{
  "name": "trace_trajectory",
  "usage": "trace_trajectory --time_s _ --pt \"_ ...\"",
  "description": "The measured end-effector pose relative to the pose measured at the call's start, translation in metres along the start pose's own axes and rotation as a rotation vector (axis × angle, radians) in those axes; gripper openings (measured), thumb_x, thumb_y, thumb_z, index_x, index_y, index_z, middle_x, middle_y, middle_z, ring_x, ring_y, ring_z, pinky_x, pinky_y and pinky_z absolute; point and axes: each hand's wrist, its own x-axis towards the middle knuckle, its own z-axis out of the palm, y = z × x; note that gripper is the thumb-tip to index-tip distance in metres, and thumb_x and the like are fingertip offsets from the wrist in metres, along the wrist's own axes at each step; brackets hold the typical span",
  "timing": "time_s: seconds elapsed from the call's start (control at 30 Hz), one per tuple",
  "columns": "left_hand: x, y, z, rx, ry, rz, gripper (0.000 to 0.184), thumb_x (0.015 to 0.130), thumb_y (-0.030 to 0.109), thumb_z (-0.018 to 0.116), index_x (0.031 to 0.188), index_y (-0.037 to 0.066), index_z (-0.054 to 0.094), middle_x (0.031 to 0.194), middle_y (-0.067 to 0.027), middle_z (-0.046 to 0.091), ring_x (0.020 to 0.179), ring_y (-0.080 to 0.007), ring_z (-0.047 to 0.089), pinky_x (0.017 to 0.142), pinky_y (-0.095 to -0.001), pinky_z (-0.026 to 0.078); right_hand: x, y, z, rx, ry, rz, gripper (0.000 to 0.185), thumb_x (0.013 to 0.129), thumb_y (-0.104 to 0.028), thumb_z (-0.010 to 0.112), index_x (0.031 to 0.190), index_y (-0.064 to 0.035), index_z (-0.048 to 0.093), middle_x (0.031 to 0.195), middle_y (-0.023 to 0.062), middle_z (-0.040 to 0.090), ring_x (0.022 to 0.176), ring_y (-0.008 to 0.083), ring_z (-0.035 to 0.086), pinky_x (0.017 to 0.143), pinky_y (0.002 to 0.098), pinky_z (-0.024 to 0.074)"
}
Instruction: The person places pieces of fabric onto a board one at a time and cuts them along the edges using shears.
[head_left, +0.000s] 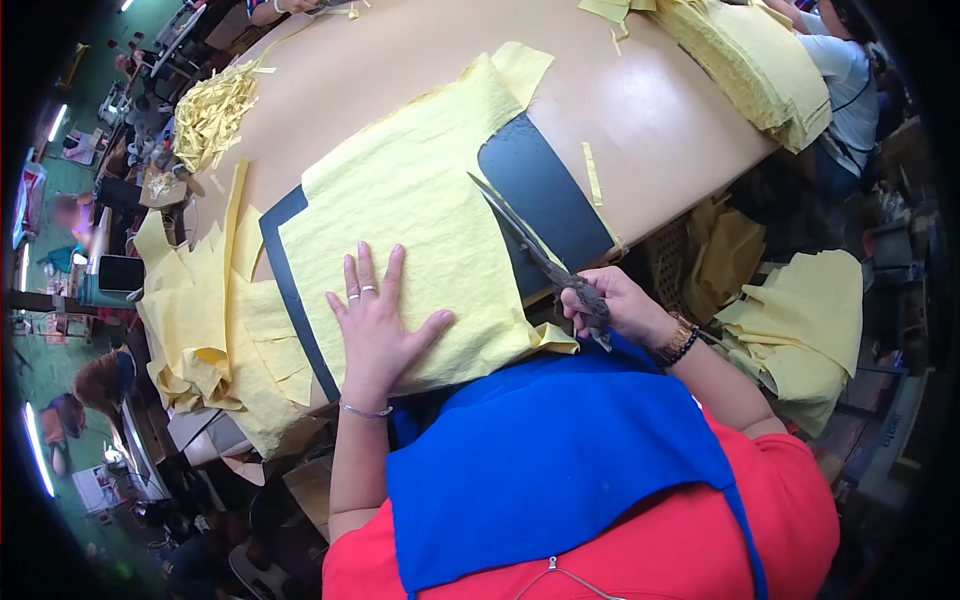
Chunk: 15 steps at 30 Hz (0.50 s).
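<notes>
"Hands first: how were they set?"

"Left hand (378,325) open, palm down, fingers spread on the yellow cloth (400,230); right hand (612,300) closed around the handles of the scissors (530,238)."

"Could you see those handles?"

"Barely. Fingers and a dark, ragged wrapping hid the loops, and I couldn't tell how far apart the blades stood. They pointed far and left, along the cloth's right edge."

"And underneath?"

"A dark board (555,180), mostly covered, showing at the left and right. It lay on the tabletop (660,110), whose near edge was partly hidden by cloth and the blue apron (560,460)."

"Anything around it?"

"Yellow pieces (195,310) to the left, a heap of scraps (213,115) beyond them, a narrow strip (593,174) right of the board, and a thick stack (755,70) far right. Beside that stack, a person (845,90) was cut off by the dark rim of the view."
</notes>
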Motion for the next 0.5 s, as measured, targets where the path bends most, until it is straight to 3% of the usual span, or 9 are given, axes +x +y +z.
trace_trajectory --time_s 0.23,0.43,0.47,0.5 --pt "-0.006 0.005 0.001 0.014 0.026 0.008 0.097 0.071 0.073 0.057 0.146 0.018 0.031 0.153 -0.0213 0.015 0.142 -0.0401 0.012 0.103 -0.0705 0.01 0.004 -0.001 0.003 0.024 0.013 0.01 0.025 0.09 -0.028 0.064 0.079 -0.0059 0.06 0.068 -0.0011 0.058 0.056 0.0053 0.054 0.053 0.0211 0.0464" --pt "-0.026 0.019 -0.014 -0.048 -0.107 -0.058 0.097 0.071 0.074 0.057 0.145 0.016 0.032 0.152 -0.0234 0.014 0.14 -0.0444 0.012 0.101 -0.0717 0.016 -0.001 0.0 -0.004 -0.002 -0.064 0.021 0.024 0.089 -0.026 0.064 0.079 -0.0052 0.061 0.069 -0.0001 0.059 0.058 0.0053 0.055 0.054 0.0208 0.0477" --pt "-0.031 0.025 -0.028 0.064 -0.09 -0.011 0.093 0.073 0.071 0.057 0.143 0.014 0.035 0.144 -0.0241 0.032 0.133 -0.0396 0.032 0.1 -0.0664 0.025 -0.001 0.0 -0.006 -0.007 -0.077 0.021 0.023 0.089 -0.026 0.064 0.079 -0.0052 0.061 0.069 0.0003 0.059 0.059 0.0055 0.056 0.055 0.0209 0.048" --pt "-0.026 0.023 -0.04 0.038 -0.152 -0.017 0.09 0.074 0.069 0.058 0.142 0.013 0.037 0.139 -0.0225 0.038 0.129 -0.0368 0.038 0.099 -0.0636 0.028 -0.001 0.0 -0.008 -0.011 -0.087 0.018 0.024 0.089 -0.026 0.064 0.078 -0.0052 0.061 0.069 0.0006 0.059 0.059 0.0058 0.056 0.055 0.021 0.0482"
